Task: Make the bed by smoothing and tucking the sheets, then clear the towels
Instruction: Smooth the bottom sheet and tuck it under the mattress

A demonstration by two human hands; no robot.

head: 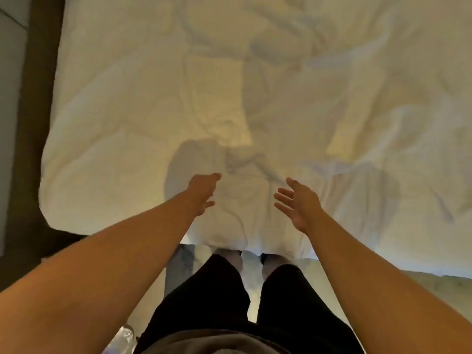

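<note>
The person stands at the near edge of the bed [76, 175], legs close against it, both arms stretched out over the rumpled white sheet [127, 98]. The left hand [203, 194] hangs over the cloth with its fingers loosely extended and holds nothing; whether it touches the sheet I cannot tell. The right hand [297, 204] is spread wide, palm turned inward, its grip empty as well. The two hands are held apart with a bunched fold of sheet between them, which reads to me as the set-up for a smoothing sweep or for gathering that fold toward the edge. Further up the middle of the bed lies a long pale strip of cloth, probably a towel [217, 98], and another narrower strip [350, 118] lies to its right, slanting; both rest on top of the sheet, well beyond the hands. More bedding is heaped in a crumpled mass [268, 34] at the far side. The sheet's near edge hangs over the mattress just in front of the person's knees, not yet tucked by the look of it, and at the left corner it curves round loosely beside a dark strip of floor [33, 123]. There is room for the arms to sweep outward both ways; the left side ends sooner, at that corner.
</note>
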